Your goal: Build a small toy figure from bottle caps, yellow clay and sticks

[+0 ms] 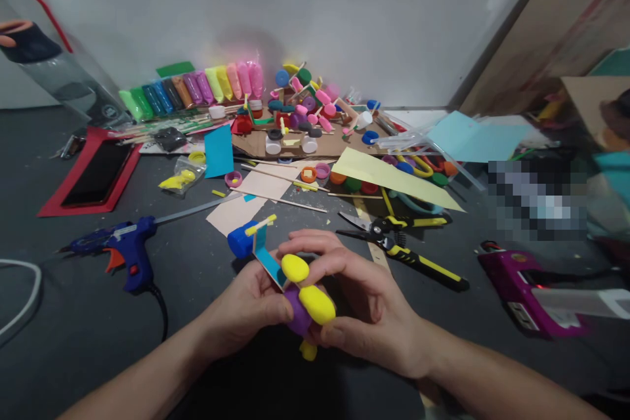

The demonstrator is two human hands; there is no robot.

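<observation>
Both my hands hold a small craft model (290, 289) low in the middle of the view. It has a purple body, yellow clay lumps, a blue card strip and a blue bottle cap with a stick at its far end. My left hand (246, 308) grips it from the left, thumb on the purple body. My right hand (359, 302) wraps it from the right, fingers curled over the yellow lumps.
A blue glue gun (123, 246) lies at the left, yellow-handled cutters (403, 249) at the right, a purple glue gun (522, 285) further right. Clay packs (197, 88), bottle caps (305, 105), sticks, paper sheets (388, 177) and a phone on red card (96, 174) cover the far side.
</observation>
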